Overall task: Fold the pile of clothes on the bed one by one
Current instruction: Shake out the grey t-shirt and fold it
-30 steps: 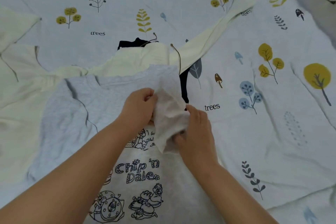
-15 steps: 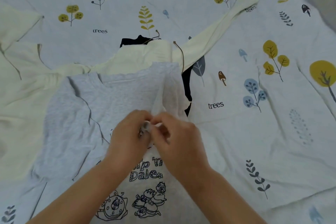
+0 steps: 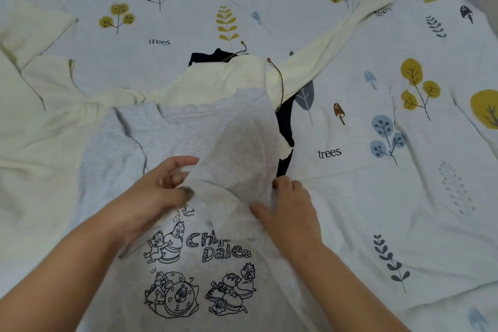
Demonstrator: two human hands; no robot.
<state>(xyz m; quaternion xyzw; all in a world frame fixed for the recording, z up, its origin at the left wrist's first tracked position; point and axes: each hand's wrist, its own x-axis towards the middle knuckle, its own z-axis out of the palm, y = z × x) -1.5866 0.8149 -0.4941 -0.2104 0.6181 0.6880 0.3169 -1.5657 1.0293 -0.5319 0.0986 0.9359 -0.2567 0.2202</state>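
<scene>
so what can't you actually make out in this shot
Head view only:
- dark garment: mostly buried under the cream hoodie and grey sweatshirt.
- "Chip 'n Dale" print: partly covered by the folded-in sleeve.
- left hand fingertips: blurred.
- right hand grip: fingertips hidden in cloth.

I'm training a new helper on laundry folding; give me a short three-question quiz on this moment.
1. True or false: the folded-in sleeve covers part of the print on the grey sweatshirt.
2. Which garment lies directly under the grey sweatshirt's collar? A) cream hoodie B) red towel C) jeans
3. Fill in: the right hand rests at the sleeve's ____ edge.

Key: 1 true; 2 A; 3 right. The left hand is at its left edge.
</scene>
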